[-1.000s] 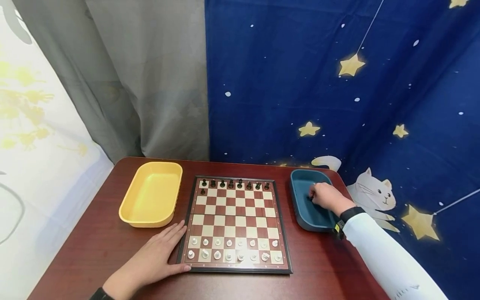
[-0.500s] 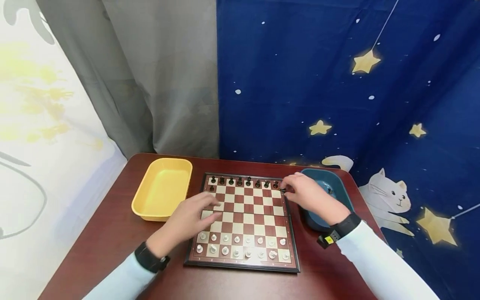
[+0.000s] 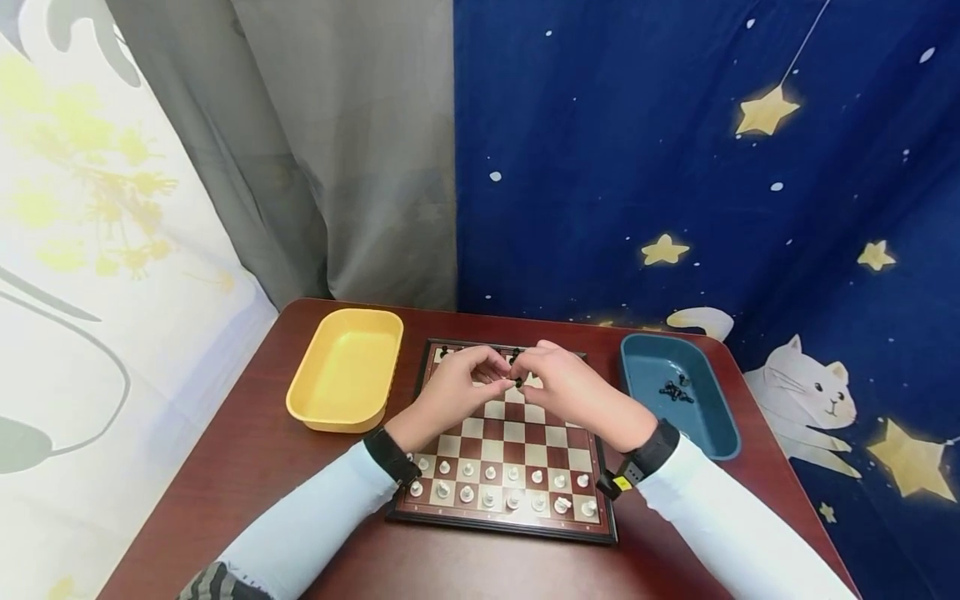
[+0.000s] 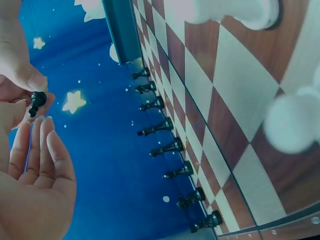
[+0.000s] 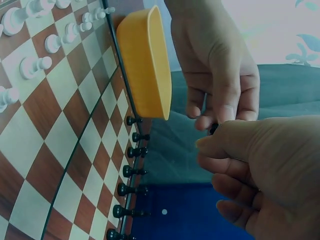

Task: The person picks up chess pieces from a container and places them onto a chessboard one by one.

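Note:
A black chess pawn (image 4: 37,102) is held between both hands over the far half of the chessboard (image 3: 495,429). My right hand (image 3: 566,387) pinches it, thumb and fingertips at its base. My left hand (image 3: 465,387) meets it from the other side, thumb tip at the pawn and the other fingers fairly straight beneath. Part of the pawn is covered by fingers in the right wrist view. Black chess pieces (image 4: 167,146) stand in a row along the board's far edge, partly hidden by my hands in the head view. White chess pieces (image 3: 512,502) fill two near rows.
To the right of the board stands a blue tray (image 3: 697,429) with several loose black pieces (image 3: 675,390) lying in it. A yellow tray (image 3: 352,367) stands to the left. Curtains (image 3: 555,208) hang behind the table's far edge.
My right hand has come out of the blue tray with the black pawn and moved left over the board. My left hand has lifted from the board's left edge and moved to meet it.

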Demonstrator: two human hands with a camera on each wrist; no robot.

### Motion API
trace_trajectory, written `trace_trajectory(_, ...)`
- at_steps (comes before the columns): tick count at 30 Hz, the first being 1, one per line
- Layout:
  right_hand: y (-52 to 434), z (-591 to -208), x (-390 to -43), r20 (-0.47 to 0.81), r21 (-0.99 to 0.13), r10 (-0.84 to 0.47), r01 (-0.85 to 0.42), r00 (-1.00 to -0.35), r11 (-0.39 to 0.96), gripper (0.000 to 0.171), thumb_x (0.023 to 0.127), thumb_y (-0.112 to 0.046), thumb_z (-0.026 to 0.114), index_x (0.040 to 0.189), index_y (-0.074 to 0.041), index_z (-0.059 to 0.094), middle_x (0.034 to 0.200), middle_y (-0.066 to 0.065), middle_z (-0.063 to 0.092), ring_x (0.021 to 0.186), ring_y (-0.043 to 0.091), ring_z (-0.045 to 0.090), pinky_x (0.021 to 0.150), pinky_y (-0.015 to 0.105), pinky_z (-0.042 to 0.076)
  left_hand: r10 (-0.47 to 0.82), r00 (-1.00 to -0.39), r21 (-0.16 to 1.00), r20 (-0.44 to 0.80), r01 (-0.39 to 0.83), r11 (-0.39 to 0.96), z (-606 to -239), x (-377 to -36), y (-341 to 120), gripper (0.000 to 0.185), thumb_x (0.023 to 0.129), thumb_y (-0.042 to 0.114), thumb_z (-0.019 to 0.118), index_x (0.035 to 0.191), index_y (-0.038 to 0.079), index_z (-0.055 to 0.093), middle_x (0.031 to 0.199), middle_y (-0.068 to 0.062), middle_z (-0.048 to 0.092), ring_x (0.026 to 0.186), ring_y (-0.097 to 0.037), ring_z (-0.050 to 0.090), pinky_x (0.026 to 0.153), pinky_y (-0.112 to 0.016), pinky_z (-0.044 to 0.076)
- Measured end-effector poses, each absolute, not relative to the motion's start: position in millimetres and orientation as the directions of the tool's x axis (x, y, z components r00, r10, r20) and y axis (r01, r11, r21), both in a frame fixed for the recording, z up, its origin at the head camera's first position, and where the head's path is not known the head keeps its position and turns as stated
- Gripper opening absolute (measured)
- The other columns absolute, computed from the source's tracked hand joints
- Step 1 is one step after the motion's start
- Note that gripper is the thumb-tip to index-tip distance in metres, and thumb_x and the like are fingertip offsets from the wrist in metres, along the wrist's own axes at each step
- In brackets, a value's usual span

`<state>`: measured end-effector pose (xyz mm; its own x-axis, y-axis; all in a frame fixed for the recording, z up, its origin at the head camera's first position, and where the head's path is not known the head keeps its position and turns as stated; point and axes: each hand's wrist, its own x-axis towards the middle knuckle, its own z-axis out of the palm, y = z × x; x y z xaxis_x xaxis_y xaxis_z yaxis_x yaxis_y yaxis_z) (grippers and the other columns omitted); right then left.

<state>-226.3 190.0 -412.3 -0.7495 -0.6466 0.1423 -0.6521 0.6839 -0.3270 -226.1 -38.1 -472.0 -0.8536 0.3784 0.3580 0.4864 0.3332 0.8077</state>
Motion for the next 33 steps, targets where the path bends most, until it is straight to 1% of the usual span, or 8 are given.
trace_trajectory(4,187.9,-411.5,-226.3,0.133,-0.374,-0.63,-0.628,-0.765,0.683,0.019,0.098,-0.011,0.086,0.115,-0.016,0.079,0.108,-0.003,0.073,0.101,0.018,0.064,0.084,0.037,0.059,0.357,-0.869,0.822,0.342,0.461,0.334,-475.5,-224.8,-41.2,0.015,0.1,0.014,0.086,0.112,0.017,0.079,0.104,0.005,0.076,0.09,-0.008,0.073,0.082,-0.028,0.064)
trace_trajectory(11,183.1,-419.3,-227.2,0.15,-0.439,-0.599,-0.596,-0.786,0.672,0.02,0.099,-0.011,0.085,0.118,-0.012,0.08,0.109,0.002,0.074,0.102,0.019,0.064,0.087,0.04,0.059,0.339,-0.882,0.817,0.328,0.445,0.366,-476.3,-225.4,-46.8,0.01,0.1,0.014,0.085,0.109,0.017,0.081,0.102,0.005,0.078,0.088,-0.008,0.073,0.079,-0.028,0.064)
trace_trajectory(16,187.4,-424.4,-224.4,0.137,-0.49,-0.518,-0.512,-0.845,0.705,0.022,0.1,-0.019,0.085,0.121,-0.016,0.079,0.113,0.001,0.075,0.104,0.024,0.065,0.086,0.04,0.058,0.365,-0.885,0.792,0.288,0.435,0.428,-470.8,-238.3,-55.6,0.008,0.101,0.013,0.084,0.106,0.017,0.08,0.101,0.005,0.077,0.087,-0.008,0.072,0.08,-0.027,0.064)
trace_trajectory(20,202.3,-429.8,-219.3,0.116,-0.526,-0.436,-0.428,-0.892,0.735,0.021,0.101,-0.026,0.084,0.12,-0.018,0.08,0.109,0.0,0.072,0.1,0.028,0.065,0.082,0.041,0.056,0.433,-0.866,0.694,0.249,0.471,0.544,-466.9,-262.6,-68.2,0.007,0.101,0.012,0.083,0.104,0.017,0.08,0.101,0.006,0.075,0.087,-0.009,0.071,0.08,-0.025,0.062)
trace_trajectory(25,221.6,-438.6,-209.6,0.096,-0.552,-0.378,-0.365,-0.921,0.75,0.018,0.101,-0.026,0.083,0.117,-0.018,0.08,0.107,0.0,0.072,0.103,0.029,0.065,0.081,0.043,0.056,0.537,-0.827,0.463,0.169,0.547,0.697,-464.1,-295.7,-82.6,0.005,0.101,0.013,0.081,0.106,0.013,0.081,0.101,0.004,0.075,0.088,-0.012,0.067,0.08,-0.029,0.059)
trace_trajectory(28,229.1,-443.2,-203.3,0.092,-0.569,-0.362,-0.347,-0.928,0.745,0.014,0.101,-0.025,0.083,0.113,-0.019,0.08,0.105,-0.001,0.07,0.098,0.028,0.064,0.079,0.041,0.055,0.578,-0.811,0.355,0.087,0.568,0.743,-464.4,-308.3,-87.5,0.003,0.102,0.013,0.08,0.104,0.013,0.081,0.1,0.003,0.075,0.085,-0.015,0.064,0.078,-0.031,0.057)
trace_trajectory(30,232.7,-446.1,-199.4,0.095,-0.582,-0.356,-0.342,-0.93,0.738,0.014,0.101,-0.024,0.083,0.113,-0.018,0.08,0.103,-0.001,0.069,0.094,0.025,0.063,0.078,0.04,0.054,0.596,-0.802,0.309,0.032,0.575,0.757,-466.0,-313.5,-89.4,0.0,0.102,0.014,0.08,0.102,0.014,0.08,0.097,0.004,0.074,0.083,-0.016,0.063,0.077,-0.031,0.057)
trace_trajectory(33,236.3,-449.9,-192.9,0.092,-0.604,-0.339,-0.323,-0.936,0.728,0.015,0.1,-0.023,0.084,0.113,-0.017,0.08,0.104,-0.002,0.068,0.094,0.02,0.063,0.08,0.04,0.056,0.611,-0.792,0.268,-0.015,0.585,0.765,-469.1,-317.9,-89.6,0.003,0.102,0.015,0.08,0.099,0.015,0.08,0.092,0.005,0.073,0.08,-0.015,0.062,0.076,-0.031,0.056)
